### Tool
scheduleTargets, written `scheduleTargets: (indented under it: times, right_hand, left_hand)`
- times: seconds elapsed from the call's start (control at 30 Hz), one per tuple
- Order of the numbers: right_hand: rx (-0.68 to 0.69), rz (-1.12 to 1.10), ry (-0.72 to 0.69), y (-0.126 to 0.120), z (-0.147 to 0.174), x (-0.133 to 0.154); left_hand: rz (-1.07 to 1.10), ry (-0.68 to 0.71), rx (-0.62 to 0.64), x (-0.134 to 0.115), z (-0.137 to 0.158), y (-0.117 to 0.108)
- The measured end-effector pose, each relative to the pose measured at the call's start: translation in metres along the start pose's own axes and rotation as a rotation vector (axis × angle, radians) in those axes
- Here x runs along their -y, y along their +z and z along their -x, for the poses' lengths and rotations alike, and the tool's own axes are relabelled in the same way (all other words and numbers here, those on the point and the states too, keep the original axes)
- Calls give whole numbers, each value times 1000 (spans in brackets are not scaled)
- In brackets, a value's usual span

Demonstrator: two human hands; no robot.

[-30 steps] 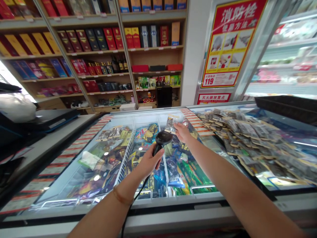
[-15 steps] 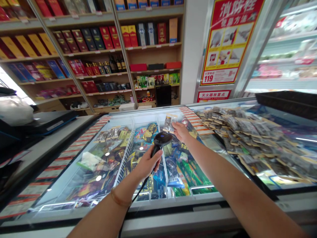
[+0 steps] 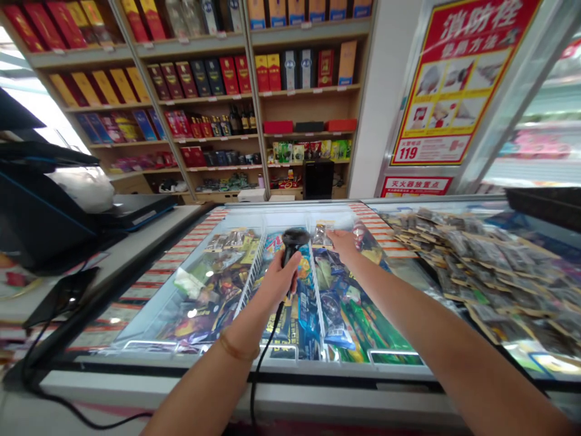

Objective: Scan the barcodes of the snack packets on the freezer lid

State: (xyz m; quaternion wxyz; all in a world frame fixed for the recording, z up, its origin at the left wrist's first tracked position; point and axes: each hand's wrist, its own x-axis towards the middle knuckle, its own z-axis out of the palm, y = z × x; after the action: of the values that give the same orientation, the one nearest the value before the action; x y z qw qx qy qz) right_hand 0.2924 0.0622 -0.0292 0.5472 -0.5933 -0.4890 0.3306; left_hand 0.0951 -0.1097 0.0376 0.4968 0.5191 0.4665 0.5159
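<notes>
My left hand (image 3: pixel 282 275) is wrapped round the handle of a black handheld barcode scanner (image 3: pixel 296 237), its head tilted up and a black cable trailing below. My right hand (image 3: pixel 344 243) reaches over the chest freezer's glass lid, fingers closed at the right edge of a small clear packet with a tan border (image 3: pixel 321 234). The packet is just right of the scanner head, close to the glass; whether it touches is unclear. A few similar packets (image 3: pixel 233 238) lie on the glass to the left. On the right is a large heap of such packets (image 3: pixel 481 260).
Bagged frozen goods (image 3: pixel 363 321) sit under the glass between white wire dividers (image 3: pixel 252 266). A black tray (image 3: pixel 544 206) stands at the far right. Left is a counter with dark equipment (image 3: pixel 40 206) and a loose cable. Shelves of boxes (image 3: pixel 204 79) line the back wall.
My view has turned left, so the scene sits further right. The packet and my right hand have lowered towards the glass, and the scanner has shifted away from the packet.
</notes>
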Motion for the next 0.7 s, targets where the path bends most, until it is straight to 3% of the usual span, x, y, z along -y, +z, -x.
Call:
scheduleTargets:
  times: [0.2, 0.4, 0.57, 0.7]
  right_hand:
    - [106, 241, 63, 101, 14, 37]
    - [294, 294, 45, 198, 35, 58]
    - [371, 370, 9, 236, 45, 70]
    - [401, 370, -17, 233, 46, 72]
  left_hand:
    - [-17, 82, -185, -33, 13, -73]
    - [-70, 54, -310, -32, 48, -143]
    - [-59, 36, -331, -28, 57, -166]
    - [-20, 13, -319, -26, 52, -157]
